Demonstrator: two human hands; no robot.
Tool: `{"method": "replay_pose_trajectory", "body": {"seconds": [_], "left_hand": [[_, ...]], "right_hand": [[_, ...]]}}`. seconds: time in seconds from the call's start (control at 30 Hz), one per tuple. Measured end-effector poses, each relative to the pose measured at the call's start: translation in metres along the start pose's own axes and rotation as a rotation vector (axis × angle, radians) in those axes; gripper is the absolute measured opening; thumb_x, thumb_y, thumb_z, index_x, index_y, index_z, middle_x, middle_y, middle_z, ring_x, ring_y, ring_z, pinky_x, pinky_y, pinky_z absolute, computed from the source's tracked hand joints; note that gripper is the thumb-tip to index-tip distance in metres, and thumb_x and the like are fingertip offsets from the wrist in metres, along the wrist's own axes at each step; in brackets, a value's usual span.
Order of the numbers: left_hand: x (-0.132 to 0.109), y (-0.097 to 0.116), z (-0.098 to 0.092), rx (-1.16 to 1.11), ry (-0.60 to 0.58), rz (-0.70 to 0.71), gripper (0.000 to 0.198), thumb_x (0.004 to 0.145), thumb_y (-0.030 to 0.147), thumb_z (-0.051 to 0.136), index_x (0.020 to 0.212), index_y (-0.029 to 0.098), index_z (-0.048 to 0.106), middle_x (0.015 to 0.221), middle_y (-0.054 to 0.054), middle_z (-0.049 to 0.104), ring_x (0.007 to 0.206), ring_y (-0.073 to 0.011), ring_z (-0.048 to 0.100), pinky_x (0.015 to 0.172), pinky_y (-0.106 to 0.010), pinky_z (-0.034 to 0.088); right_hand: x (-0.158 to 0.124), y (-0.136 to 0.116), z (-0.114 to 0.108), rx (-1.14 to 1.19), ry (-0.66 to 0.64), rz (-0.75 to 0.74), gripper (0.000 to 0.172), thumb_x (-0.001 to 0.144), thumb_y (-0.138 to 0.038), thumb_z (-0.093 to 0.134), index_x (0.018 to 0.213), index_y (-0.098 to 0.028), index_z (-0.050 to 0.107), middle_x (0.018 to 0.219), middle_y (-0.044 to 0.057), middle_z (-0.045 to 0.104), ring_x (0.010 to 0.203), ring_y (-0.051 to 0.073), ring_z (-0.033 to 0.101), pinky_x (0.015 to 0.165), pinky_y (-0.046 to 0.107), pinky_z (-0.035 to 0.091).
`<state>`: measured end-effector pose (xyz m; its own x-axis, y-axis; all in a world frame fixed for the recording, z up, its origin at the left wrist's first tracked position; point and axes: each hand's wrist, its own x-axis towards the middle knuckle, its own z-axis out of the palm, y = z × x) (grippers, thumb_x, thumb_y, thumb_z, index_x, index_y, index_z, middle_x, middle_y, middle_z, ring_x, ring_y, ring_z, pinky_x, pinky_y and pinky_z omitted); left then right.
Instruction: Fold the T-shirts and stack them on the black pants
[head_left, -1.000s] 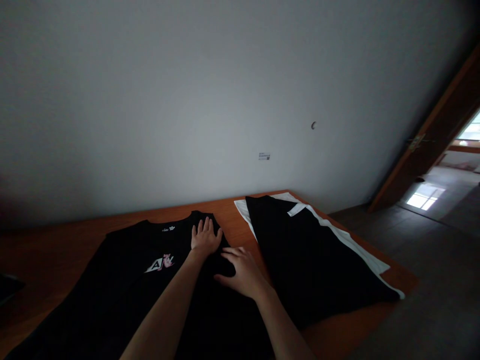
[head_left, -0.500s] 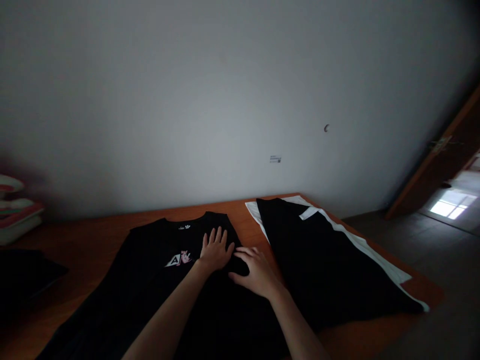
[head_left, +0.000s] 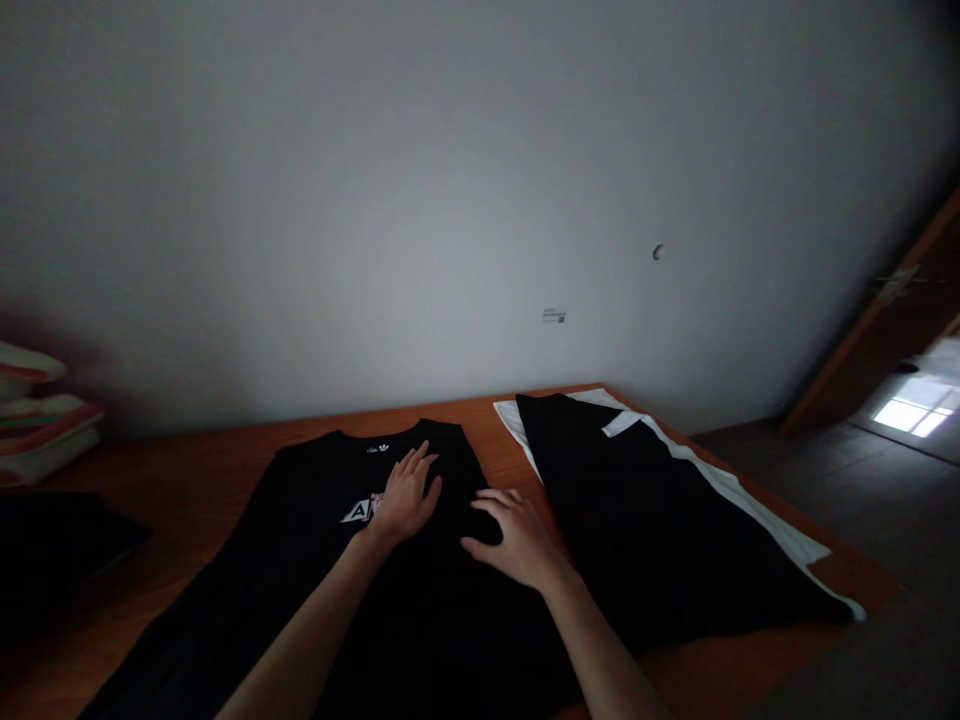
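Observation:
A black T-shirt point(head_left: 300, 560) lies spread on the wooden table, its neck toward the wall. A small white and pink print with the letter A shows on its chest, and a white label mark sits inside the neck. Over the chest is my left hand point(head_left: 405, 500), fingers extended, covering part of the print. My right hand point(head_left: 517, 535) is at the shirt's right edge, fingers curved and apart with nothing between them. Whether either hand presses on the cloth I cannot tell.
Right of the shirt, black cloth point(head_left: 637, 520) lies over white cloth point(head_left: 795, 535) on the table point(head_left: 480, 430). Dark folded cloth point(head_left: 67, 550) and a stack of striped textiles point(head_left: 52, 425) stand at the left. Behind rises a grey wall point(head_left: 420, 220); a door point(head_left: 877, 320) is at far right.
My left hand has moved left across the shirt, away from my right hand, and now covers part of the print. My right hand has barely moved. The view has shifted slightly.

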<state>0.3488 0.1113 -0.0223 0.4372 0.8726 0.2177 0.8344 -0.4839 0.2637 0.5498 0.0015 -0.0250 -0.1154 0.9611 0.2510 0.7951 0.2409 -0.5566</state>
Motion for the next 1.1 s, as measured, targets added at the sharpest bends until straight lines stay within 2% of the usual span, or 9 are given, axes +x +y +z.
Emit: {"method": "replay_pose_trajectory", "body": {"seconds": [0.1,0.2,0.37,0.47,0.6,0.7,0.8,0.93,1.1], "left_hand": [[-0.029,-0.025,-0.021,0.011,0.003,0.044,0.048,0.096,0.033,0.04,0.136,0.012,0.057,0.158,-0.016,0.043,0.145,-0.0257,0.041,0.12,-0.042,0.033],[-0.07,-0.055,-0.038,0.09,-0.009,0.025,0.048,0.095,0.037,0.039,0.134,0.016,0.06,0.155,-0.015,0.048,0.141,-0.0275,0.047,0.117,-0.046,0.037],[-0.139,-0.096,-0.048,0.331,-0.028,-0.297,0.063,0.089,0.052,0.045,0.139,0.015,0.058,0.152,-0.019,0.05,0.136,-0.0399,0.051,0.11,-0.058,0.04],[-0.163,-0.104,-0.046,0.319,-0.009,-0.295,0.06,0.088,0.052,0.044,0.139,0.023,0.058,0.152,-0.015,0.052,0.141,-0.04,0.044,0.111,-0.062,0.036],[-0.169,-0.098,-0.048,0.325,-0.047,-0.236,0.055,0.091,0.048,0.043,0.139,0.027,0.059,0.154,-0.013,0.049,0.146,-0.0405,0.037,0.113,-0.065,0.03],[-0.165,-0.091,-0.054,0.39,-0.138,-0.217,0.051,0.092,0.044,0.043,0.137,0.029,0.061,0.157,-0.012,0.046,0.146,-0.0428,0.034,0.112,-0.067,0.03],[-0.158,-0.088,-0.058,0.447,-0.217,-0.184,0.047,0.094,0.035,0.042,0.136,0.031,0.062,0.159,-0.011,0.043,0.147,-0.0446,0.032,0.111,-0.07,0.029],[-0.147,-0.091,-0.056,0.381,-0.126,-0.223,0.05,0.094,0.04,0.04,0.137,0.025,0.061,0.156,-0.015,0.046,0.146,-0.0439,0.035,0.11,-0.069,0.031],[-0.131,-0.098,-0.05,0.298,-0.004,-0.253,0.056,0.093,0.049,0.04,0.141,0.024,0.056,0.153,-0.014,0.05,0.145,-0.0385,0.039,0.114,-0.062,0.032]], "right_hand": [[0.0,-0.002,-0.001,-0.002,0.002,-0.003,0.048,0.083,-0.049,0.073,0.124,-0.025,0.07,0.137,0.006,0.063,0.127,0.028,0.054,0.109,0.042,0.04],[0.0,-0.003,-0.002,-0.01,-0.007,-0.005,0.047,0.084,-0.05,0.072,0.124,-0.025,0.069,0.137,0.006,0.063,0.127,0.028,0.054,0.11,0.043,0.039],[0.001,0.001,0.001,-0.037,0.058,-0.035,0.04,0.093,-0.051,0.061,0.118,-0.022,0.071,0.129,0.008,0.067,0.122,0.026,0.058,0.108,0.043,0.043],[0.003,-0.003,0.002,-0.064,0.097,-0.067,0.037,0.099,-0.046,0.053,0.119,-0.021,0.071,0.13,0.01,0.067,0.123,0.026,0.059,0.108,0.043,0.044],[0.003,-0.024,0.014,-0.083,0.068,-0.119,0.046,0.102,-0.047,0.045,0.135,-0.02,0.062,0.151,0.011,0.051,0.14,0.027,0.046,0.117,0.047,0.035],[0.003,-0.038,0.03,-0.098,-0.058,-0.149,0.059,0.101,-0.056,0.043,0.15,-0.023,0.046,0.163,0.011,0.033,0.151,0.028,0.028,0.122,0.053,0.024],[0.009,-0.041,0.043,-0.15,-0.177,-0.125,0.067,0.1,-0.063,0.039,0.154,-0.024,0.039,0.164,0.013,0.027,0.153,0.029,0.02,0.123,0.058,0.013],[0.023,-0.035,0.047,-0.192,-0.217,-0.102,0.068,0.1,-0.063,0.036,0.154,-0.022,0.039,0.164,0.014,0.025,0.153,0.029,0.02,0.123,0.058,0.012],[0.038,-0.026,0.048,-0.191,-0.174,-0.088,0.065,0.1,-0.063,0.037,0.153,-0.025,0.042,0.163,0.011,0.028,0.153,0.027,0.022,0.123,0.056,0.012]]}}
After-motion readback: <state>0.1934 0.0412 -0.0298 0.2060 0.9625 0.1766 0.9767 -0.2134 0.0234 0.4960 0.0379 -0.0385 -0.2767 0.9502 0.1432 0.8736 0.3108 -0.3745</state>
